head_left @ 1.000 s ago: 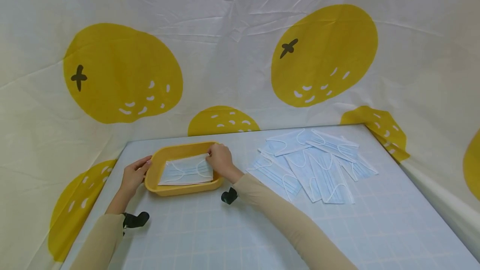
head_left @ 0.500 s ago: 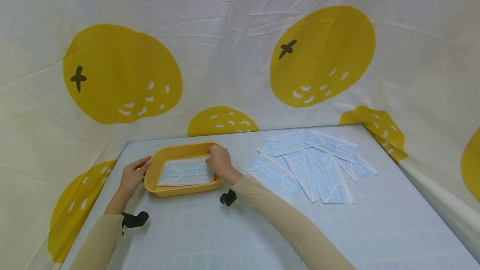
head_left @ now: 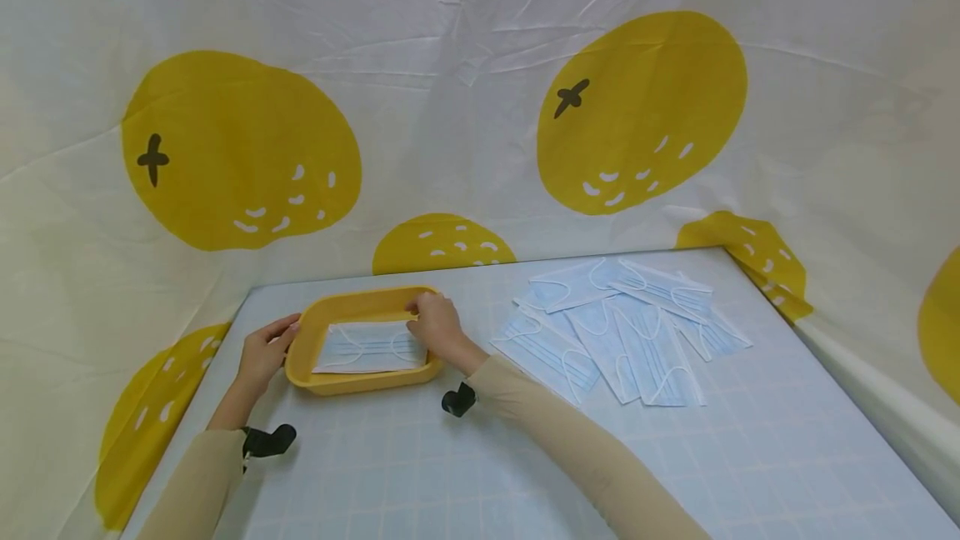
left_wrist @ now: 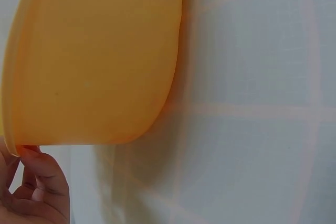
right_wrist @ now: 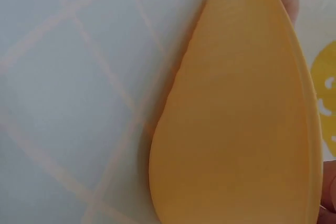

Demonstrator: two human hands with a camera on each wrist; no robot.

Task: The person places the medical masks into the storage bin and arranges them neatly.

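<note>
A yellow tray [head_left: 322, 387] stands on the table's left half, with blue pleated face masks [head_left: 367, 348] lying flat inside. My left hand [head_left: 262, 357] pinches the tray's left rim between thumb and fingers; the left wrist view shows the fingers [left_wrist: 47, 174] at the rim's corner. Over the tray's right end is my right hand [head_left: 438, 325], thumb and forefinger apart at the right end of the top mask. Most of this hand is hidden behind the tray wall [right_wrist: 236, 108] in the right wrist view.
Several loose face masks [head_left: 660, 357] with white ear loops overlap in a spread on the right of the table [head_left: 450, 473]. A white curtain [head_left: 450, 123] with yellow fruit prints hangs behind the table and along its sides.
The top mask's right end has come down flat into the tray. My right thumb and forefinger have parted from its corner. The left hand keeps its place on the rim.
</note>
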